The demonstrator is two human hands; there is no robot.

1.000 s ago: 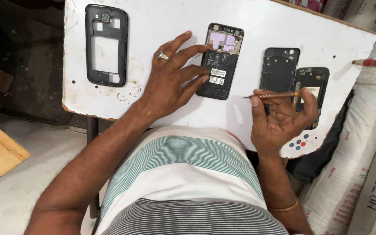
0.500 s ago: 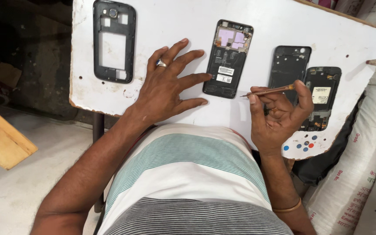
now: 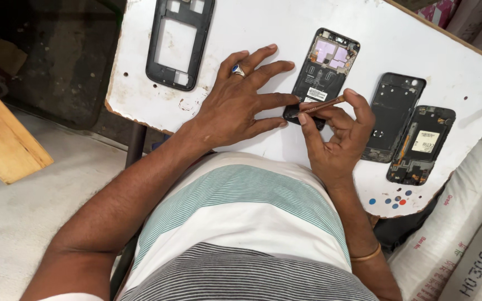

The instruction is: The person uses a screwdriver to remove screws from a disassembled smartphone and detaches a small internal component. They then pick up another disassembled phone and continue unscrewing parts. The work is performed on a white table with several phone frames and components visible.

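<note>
Wooden plank [image 3: 6,139]: far left, pale, off the table, lying at an angle over the concrete floor.
Table [image 3: 252,22]: white top, chipped along its near edge.
Empty frame [image 3: 179,42]: black phone mid-frame, upper left of the top, lying flat.
Left hand [image 3: 238,103]: flat on the table, palm down, fingers spread apart; fingertips touch the left edge of the opened phone; ring with a blue stone on one finger.
Opened phone [image 3: 323,69]: centre of the table, back off, purple board at its top end.
Right hand [image 3: 338,136]: fingers pinched together on a thin brown tool [image 3: 322,104], tip at the phone's lower end.
Back cover [image 3: 391,117]: black, right of the hand.
Second opened phone [image 3: 422,145]: just beside it, near the table's right edge.
</note>
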